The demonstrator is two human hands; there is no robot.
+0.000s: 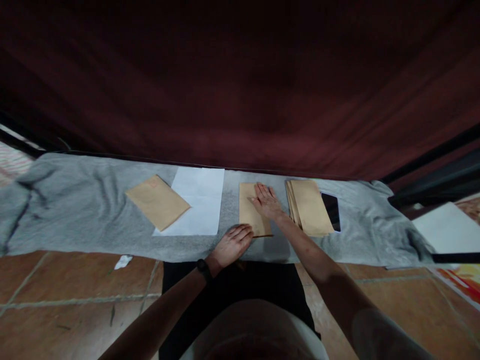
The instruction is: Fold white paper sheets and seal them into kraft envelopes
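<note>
1 brown envelope [245,212] lies on the grey-cloth-covered counter [86,210], under both hands. Right hand [269,204]: fingers extended flat, slightly spread, over its upper right part, gripping nothing. Left hand [229,247]: fingers stretched out, side by side, over its lower left corner; can't tell if the thumb pinches the edge. Envelope stack [310,207] sits just right, phone [331,212] beside it. Left: white paper [204,205], partly covered by 1 loose envelope [157,202].

Envs [256,216] matt paper; phone [331,212] glossy; cover [229,205] prob. rough cloth.
</note>
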